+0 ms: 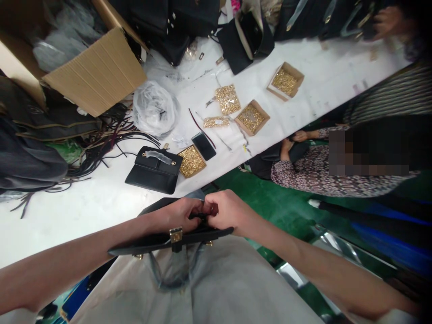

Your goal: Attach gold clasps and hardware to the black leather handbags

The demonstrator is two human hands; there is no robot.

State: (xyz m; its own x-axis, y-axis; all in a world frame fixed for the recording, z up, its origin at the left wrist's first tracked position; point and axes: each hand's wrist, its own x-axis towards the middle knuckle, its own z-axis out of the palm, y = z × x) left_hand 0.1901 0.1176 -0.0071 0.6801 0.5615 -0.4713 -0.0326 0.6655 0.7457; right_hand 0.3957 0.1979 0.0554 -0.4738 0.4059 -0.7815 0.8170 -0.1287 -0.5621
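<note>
A black handbag (158,245) rests against my body at the table edge, its flap turned toward me with a gold clasp and a wrapped handle hanging down. My left hand (185,212) reaches over the flap, fingers closed at the bag's opening. Facing it, my right hand (225,210) pinches at the same spot, fingertips nearly meeting the left ones. A dark bit of the bag shows between them; any small part there is hidden. On the table just ahead lies a second black handbag (153,173), beside an open box of gold-coloured hardware (192,161).
A phone (203,145), bagged gold pieces (227,99) and more small boxes (252,118) lie on the white table. At left are a large carton (97,72), a clear plastic bag (155,108) and dark cords (91,155). A co-worker in a patterned top (303,173) sits at right.
</note>
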